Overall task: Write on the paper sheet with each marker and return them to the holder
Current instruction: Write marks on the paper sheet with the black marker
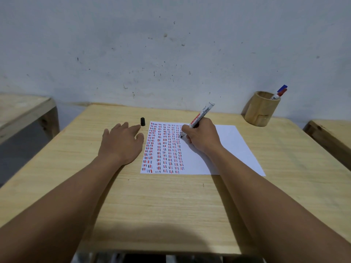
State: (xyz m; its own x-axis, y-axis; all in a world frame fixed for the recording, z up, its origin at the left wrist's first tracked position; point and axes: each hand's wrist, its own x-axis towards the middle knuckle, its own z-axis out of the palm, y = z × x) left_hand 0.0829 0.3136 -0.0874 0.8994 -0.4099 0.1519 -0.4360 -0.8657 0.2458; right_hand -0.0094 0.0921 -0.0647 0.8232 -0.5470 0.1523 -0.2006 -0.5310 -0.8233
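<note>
A white paper sheet [229,147] lies on the wooden table, its left half filled with columns of short red, blue and black dashes. My right hand [202,134] grips an uncapped black board marker [203,112], tip down on the paper near the top of the rightmost column. My left hand [121,143] rests flat on the table just left of the sheet, fingers spread, holding nothing. The marker's black cap [142,121] stands just beyond my left fingertips. A bamboo holder [260,111] at the back right holds a blue-capped marker [282,89] and a red-capped marker [280,93].
The wooden table [161,205] backs onto a scuffed white wall. Another wooden table edge [28,109] sits at the left, separated by a gap, and a third [330,131] at the right, close to the holder.
</note>
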